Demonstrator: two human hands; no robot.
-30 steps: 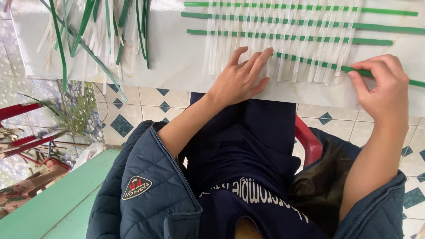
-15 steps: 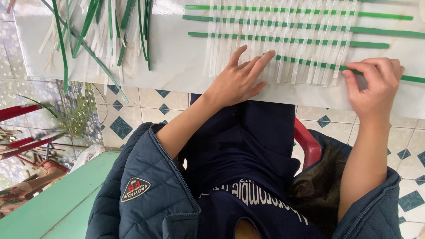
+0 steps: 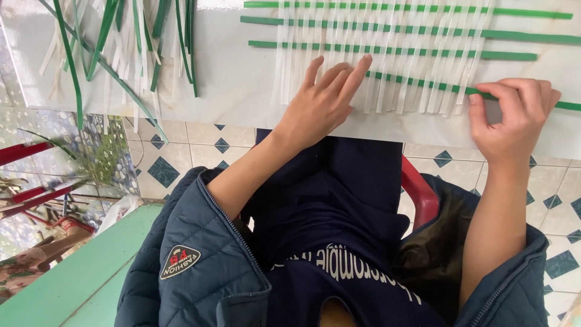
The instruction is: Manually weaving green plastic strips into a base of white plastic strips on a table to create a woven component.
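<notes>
A person's left hand (image 3: 321, 106) lies flat, fingers spread and open, pressing down on a row of thin, translucent white strips (image 3: 363, 54) laid side by side on a glossy white tabletop (image 3: 230, 85). The right hand (image 3: 511, 115) is closed in a pinch on the end of a narrow, flat green strip (image 3: 423, 83) that runs crosswise through the white ones, at the near edge of the weave. Three more green strips (image 3: 393, 29) lie parallel above it, threaded over and under the white bands in a loose lattice. To the left, a loose bundle of spare green and white strips (image 3: 121, 42) fans out and hangs over the table's edge. Below, a dark blue quilted jacket (image 3: 200, 266) covers the lap; a red plastic chair (image 3: 420, 194) shows beside it, over a tiled floor (image 3: 181, 145) with dark diamond insets.
</notes>
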